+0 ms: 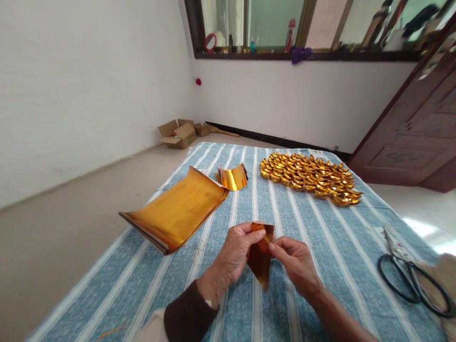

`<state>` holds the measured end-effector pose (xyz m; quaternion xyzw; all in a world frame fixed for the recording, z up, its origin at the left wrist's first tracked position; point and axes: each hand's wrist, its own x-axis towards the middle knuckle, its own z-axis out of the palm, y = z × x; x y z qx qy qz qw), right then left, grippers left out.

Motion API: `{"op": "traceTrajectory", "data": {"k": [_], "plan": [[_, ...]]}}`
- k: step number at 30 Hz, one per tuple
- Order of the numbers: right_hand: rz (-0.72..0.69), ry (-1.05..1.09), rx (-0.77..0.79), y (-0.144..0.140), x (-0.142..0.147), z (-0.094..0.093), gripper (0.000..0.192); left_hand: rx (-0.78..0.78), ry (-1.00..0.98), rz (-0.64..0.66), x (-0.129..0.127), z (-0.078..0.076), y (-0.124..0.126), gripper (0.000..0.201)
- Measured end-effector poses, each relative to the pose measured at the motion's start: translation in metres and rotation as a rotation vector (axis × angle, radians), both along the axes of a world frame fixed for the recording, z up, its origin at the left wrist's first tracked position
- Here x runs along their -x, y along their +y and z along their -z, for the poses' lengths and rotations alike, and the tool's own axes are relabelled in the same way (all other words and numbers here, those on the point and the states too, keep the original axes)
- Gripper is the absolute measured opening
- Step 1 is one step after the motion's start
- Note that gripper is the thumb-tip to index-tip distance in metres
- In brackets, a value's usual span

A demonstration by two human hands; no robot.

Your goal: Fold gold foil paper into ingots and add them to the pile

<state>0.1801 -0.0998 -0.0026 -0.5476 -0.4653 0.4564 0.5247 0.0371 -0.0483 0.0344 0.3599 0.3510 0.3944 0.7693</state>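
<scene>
A folded piece of gold foil paper point(259, 266) is held above the striped cloth, its lower end narrowing to a point. My left hand point(231, 251) grips its upper left side, the thumb lying across the front. On the right edge, my right hand point(295, 261) pinches the same piece between thumb and fingers. Beyond my left hand lies a stack of large gold foil sheets point(181, 204) with curled edges. A smaller curved stack of gold foil pieces point(233, 178) sits at its far corner. Farther right are many folded gold ingot shapes point(306, 175), packed closely together.
Black-handled scissors point(402, 270) lie at the right edge of the table, covered by a blue and white striped cloth point(153, 294). Open cardboard boxes point(178, 134) stand on the floor by the far wall. A dark red door point(409, 123) is at the right.
</scene>
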Motion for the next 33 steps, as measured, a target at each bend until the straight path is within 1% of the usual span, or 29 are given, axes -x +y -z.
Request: {"op": "traceTrajectory", "data": {"k": [3, 6, 9, 12, 17, 21, 26, 28, 29, 31, 33], "plan": [[0.082, -0.006, -0.028, 0.003, -0.005, -0.006, 0.033, -0.003, 0.036, -0.008, 0.0, 0.001, 0.0, 0.026], [0.158, 0.038, -0.056, 0.01, -0.009, -0.012, 0.032, -0.003, 0.044, 0.009, -0.001, 0.002, -0.001, 0.025], [0.132, 0.084, -0.054, 0.015, -0.009, -0.017, 0.033, 0.007, 0.031, 0.011, -0.002, 0.001, -0.003, 0.025], [0.109, 0.107, -0.046, 0.016, -0.005, -0.021, 0.029, 0.011, 0.034, 0.005, -0.003, -0.001, -0.004, 0.024], [0.155, 0.118, -0.062, 0.015, -0.004, -0.022, 0.023, 0.021, 0.029, 0.024, -0.001, -0.003, -0.002, 0.029], [0.156, 0.12, -0.063, 0.015, -0.004, -0.022, 0.021, 0.035, 0.02, 0.039, -0.001, -0.005, -0.001, 0.03], [0.125, 0.095, -0.061, 0.015, -0.004, -0.024, 0.025, 0.06, 0.046, 0.035, -0.001, -0.003, -0.001, 0.029], [0.152, 0.009, -0.063, 0.012, -0.015, -0.023, 0.029, 0.062, 0.042, 0.032, -0.001, -0.001, 0.0, 0.029], [0.186, -0.066, -0.059, 0.01, -0.024, -0.022, 0.032, 0.064, 0.036, 0.035, -0.001, -0.001, 0.0, 0.03], [0.283, -0.298, -0.024, 0.005, -0.049, -0.018, 0.034, 0.07, 0.027, 0.045, -0.001, -0.003, 0.0, 0.032], [0.384, -0.627, 0.028, -0.004, -0.082, -0.012, 0.032, 0.073, 0.028, 0.056, 0.0, -0.007, 0.001, 0.032]]}}
